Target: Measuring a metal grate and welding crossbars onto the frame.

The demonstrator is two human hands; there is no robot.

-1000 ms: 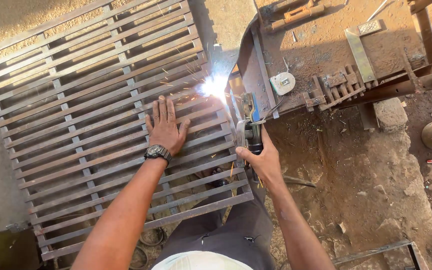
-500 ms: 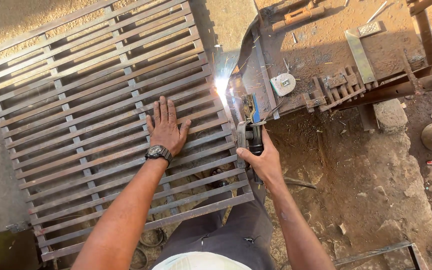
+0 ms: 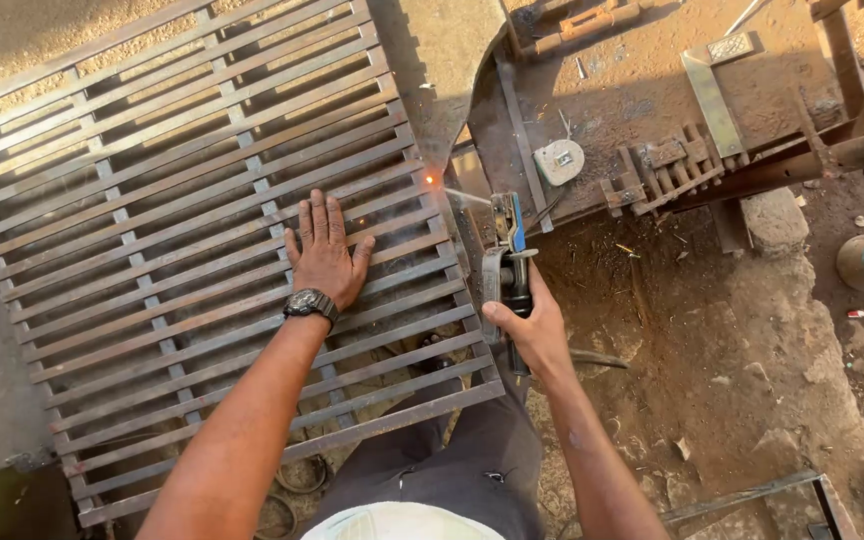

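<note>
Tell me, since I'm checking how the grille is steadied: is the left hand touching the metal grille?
Touching. The head view shows the left hand pressed flat, fingers spread, on the bars of the metal grille, with no gap under the palm.

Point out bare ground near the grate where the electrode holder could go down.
Bare dirt lies right of the right hand, bordered by the stone block above and the angle-iron frame below. Crowded: the scrap-covered workbench and the grate, where the left hand lies flat.

Bare dirt ground (image 3: 752, 350) carries a slatted metal grate (image 3: 152, 200), scrap steel pieces (image 3: 652, 170) and stones (image 3: 774, 218).
</note>
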